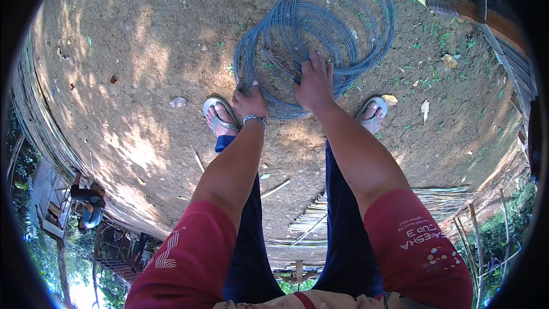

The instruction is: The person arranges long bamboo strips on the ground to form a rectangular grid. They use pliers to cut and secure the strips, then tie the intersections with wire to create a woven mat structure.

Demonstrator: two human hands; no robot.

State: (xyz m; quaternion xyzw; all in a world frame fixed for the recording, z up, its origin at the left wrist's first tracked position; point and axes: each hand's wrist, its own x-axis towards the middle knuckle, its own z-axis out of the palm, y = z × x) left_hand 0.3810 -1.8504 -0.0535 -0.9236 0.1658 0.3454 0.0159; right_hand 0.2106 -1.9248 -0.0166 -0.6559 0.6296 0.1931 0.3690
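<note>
A large loose coil of blue-grey wire (366,68) lies on the bare soil ahead of my feet, its loops overlapping unevenly. My left hand (250,103), with a chain bracelet at the wrist, has its fingers curled on the coil's near left edge. Over the near middle of the loops, my right hand (315,83) is palm down with its fingers stretched and somewhat apart, touching the wire. Inside the loops lies what looks like a pair of pliers (279,60), brownish handles pointing away and a dark end beside my right hand. The undersides of both hands are hidden.
My sandalled feet, left (218,115) and right (373,113), stand either side of the coil's near edge. Dry leaves and a thin stick (275,189) lie about. Long split poles (40,120) line the left, where another person (90,203) is. Wooden boards (506,51) stand far right.
</note>
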